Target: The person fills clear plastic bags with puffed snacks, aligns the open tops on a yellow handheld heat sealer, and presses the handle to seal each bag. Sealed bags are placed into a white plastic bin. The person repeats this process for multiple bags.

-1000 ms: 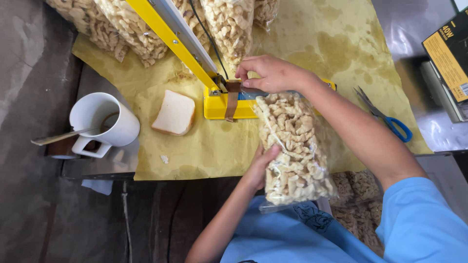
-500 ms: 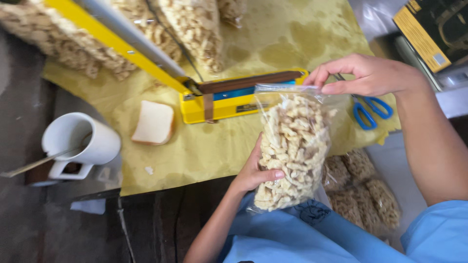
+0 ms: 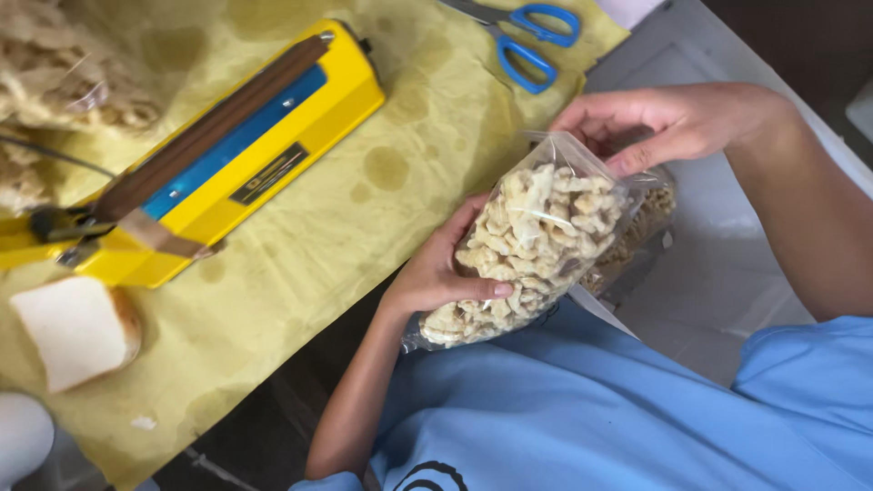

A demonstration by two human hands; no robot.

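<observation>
Two hands are clamped on a bag [image 3: 532,245]: left hand [image 3: 446,264] underneath, right hand [image 3: 664,123] at its top, right of the sealer [image 3: 209,155]

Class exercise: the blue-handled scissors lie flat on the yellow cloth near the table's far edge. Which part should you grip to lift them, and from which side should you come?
Probably grip the blue handle loops of the scissors, coming from above on the right, where they point. The blades run left out of view, and the loops lie flat and clear on the yellow cloth.

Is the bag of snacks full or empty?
Full. The clear bag bulges with pale snack pieces, held between the left hand and right hand.
</observation>
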